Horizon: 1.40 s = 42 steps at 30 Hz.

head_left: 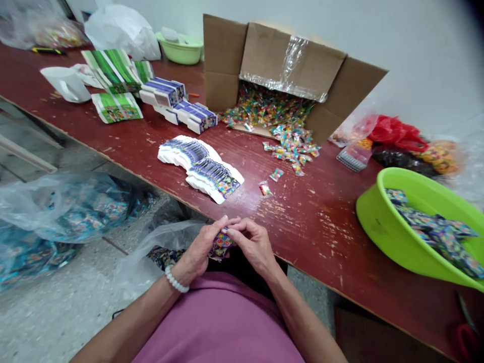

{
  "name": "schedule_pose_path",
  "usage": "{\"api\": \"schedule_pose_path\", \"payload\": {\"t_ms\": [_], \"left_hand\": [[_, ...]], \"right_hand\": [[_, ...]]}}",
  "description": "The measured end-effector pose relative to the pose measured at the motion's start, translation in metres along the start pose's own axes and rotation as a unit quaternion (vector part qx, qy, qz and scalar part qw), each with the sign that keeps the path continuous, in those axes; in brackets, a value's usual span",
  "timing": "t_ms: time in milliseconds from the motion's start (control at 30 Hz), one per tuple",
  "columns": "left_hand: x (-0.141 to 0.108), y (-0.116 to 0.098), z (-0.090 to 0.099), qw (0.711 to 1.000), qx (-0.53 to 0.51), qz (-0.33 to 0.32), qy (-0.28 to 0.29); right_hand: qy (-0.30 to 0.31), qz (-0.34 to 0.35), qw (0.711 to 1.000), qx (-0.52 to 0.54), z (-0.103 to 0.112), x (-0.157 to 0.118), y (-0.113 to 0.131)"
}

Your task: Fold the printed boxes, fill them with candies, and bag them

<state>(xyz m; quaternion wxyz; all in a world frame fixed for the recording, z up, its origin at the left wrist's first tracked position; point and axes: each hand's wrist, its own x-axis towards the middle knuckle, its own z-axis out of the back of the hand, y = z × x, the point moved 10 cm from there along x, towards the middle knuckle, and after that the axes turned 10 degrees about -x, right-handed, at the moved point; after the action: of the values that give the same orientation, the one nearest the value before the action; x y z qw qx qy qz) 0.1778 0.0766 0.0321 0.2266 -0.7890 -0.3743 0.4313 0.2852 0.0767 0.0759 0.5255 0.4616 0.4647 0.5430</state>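
Close to my body at the table's front edge, my left hand (206,244) is closed round a small printed purple carton (220,245). My right hand (252,242) meets it from the other side, thumb and fingers pinched at the carton's top end. My fingers hide much of the carton. Just beyond my hands lies a fanned row of flat purple-and-white cartons (202,166). Two wrapped candies (265,189) rest on the table to the right of that row. Farther back, many more wrapped candies (293,143) spill out of a cardboard box (223,65).
At right stands a green basin (393,242) with filled packs, and scissors (467,327) lie near the front edge. Bundled green cartons (117,107), purple bundles (196,116) and a white mug (66,83) sit at back left. Plastic bags of packs (75,212) are on the floor.
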Motion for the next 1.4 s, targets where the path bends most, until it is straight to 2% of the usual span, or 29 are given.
{"api": "schedule_pose_path", "payload": {"t_ms": [133, 267, 333, 400, 467, 600, 700, 767, 900, 933, 1000, 1100, 1233, 1300, 1367, 1400], "left_hand": [[0.004, 0.004, 0.006, 0.998, -0.055, 0.029, -0.009], [-0.001, -0.002, 0.022, 0.999, -0.022, 0.01, -0.026], [-0.007, -0.015, 0.041, 0.997, 0.033, -0.043, -0.051], [-0.013, -0.031, 0.067, 0.983, 0.12, -0.107, -0.088], [-0.019, -0.04, 0.097, 0.958, 0.213, -0.141, -0.131], [-0.023, -0.049, 0.144, 0.903, 0.344, -0.181, -0.185], [-0.022, -0.05, 0.159, 0.893, 0.356, -0.189, -0.198], [-0.02, -0.051, 0.154, 0.897, 0.349, -0.196, -0.186], [-0.018, -0.056, 0.129, 0.898, 0.344, -0.225, -0.159], [-0.018, -0.058, 0.122, 0.896, 0.344, -0.233, -0.154], [-0.017, -0.061, 0.109, 0.894, 0.344, -0.248, -0.145], [-0.019, -0.073, 0.095, 0.89, 0.334, -0.276, -0.142], [-0.029, -0.102, 0.083, 0.887, 0.286, -0.323, -0.166], [-0.026, -0.104, 0.07, 0.922, 0.221, -0.292, -0.125], [-0.015, -0.084, 0.045, 0.975, 0.129, -0.183, -0.014], [-0.012, -0.067, 0.026, 0.989, 0.081, -0.106, 0.06]], "right_hand": [[-0.019, 0.091, 0.987, -0.128, -0.005, -0.012, 0.016], [0.041, 0.102, 0.98, -0.168, -0.015, 0.0, 0.014], [0.022, 0.084, 0.977, -0.197, -0.004, 0.023, 0.009], [-0.065, 0.056, 0.964, -0.251, 0.021, 0.054, 0.005], [-0.122, 0.052, 0.939, -0.318, 0.039, 0.085, 0.005], [-0.094, 0.008, 0.887, -0.453, 0.04, 0.132, -0.007], [-0.061, -0.044, 0.854, -0.516, 0.033, 0.141, -0.017], [-0.066, -0.062, 0.844, -0.528, 0.031, 0.138, -0.018], [-0.139, -0.054, 0.853, -0.499, 0.038, 0.131, -0.016], [-0.16, -0.047, 0.864, -0.476, 0.041, 0.129, -0.016], [-0.189, -0.042, 0.905, -0.378, 0.049, 0.128, -0.022], [-0.181, -0.049, 0.96, -0.207, 0.057, 0.128, -0.03], [-0.136, -0.04, 0.982, -0.125, 0.061, 0.11, -0.014], [-0.088, -0.026, 0.994, -0.063, 0.054, 0.093, 0.001], [-0.021, -0.02, 0.999, 0.015, 0.038, 0.076, 0.014], [0.011, -0.021, 0.998, 0.053, 0.03, 0.067, 0.02]]}}
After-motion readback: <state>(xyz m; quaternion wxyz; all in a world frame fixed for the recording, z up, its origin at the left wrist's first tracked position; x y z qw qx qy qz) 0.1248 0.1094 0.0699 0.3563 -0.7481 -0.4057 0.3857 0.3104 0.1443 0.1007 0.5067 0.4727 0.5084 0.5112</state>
